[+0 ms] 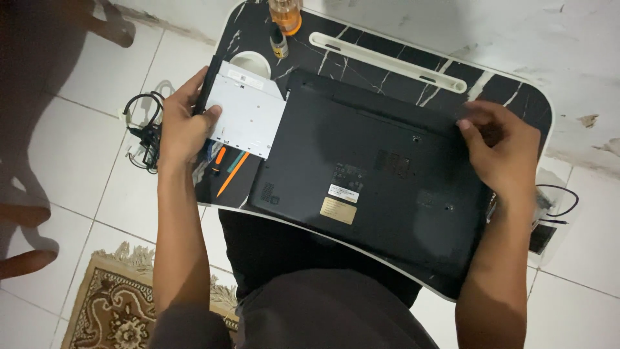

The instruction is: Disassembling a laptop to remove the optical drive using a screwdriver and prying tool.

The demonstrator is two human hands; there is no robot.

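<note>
A black laptop point(368, 174) lies bottom side up on a black marbled lap table point(387, 55). My left hand point(184, 126) grips a flat silver optical drive point(248, 110) by its black front edge; the drive sticks out from the laptop's left side. My right hand point(500, 152) rests on the laptop's far right corner, fingers curled on the case. Two labels, one white and one gold, sit on the laptop's underside.
An orange screwdriver point(232, 173) lies on the lap table under the drive. A small dark bottle point(279, 44) and an amber container point(286, 14) stand at the table's far edge. Tangled black cables point(145, 132) lie on the white tile floor at left; a patterned rug point(123, 310) is bottom left.
</note>
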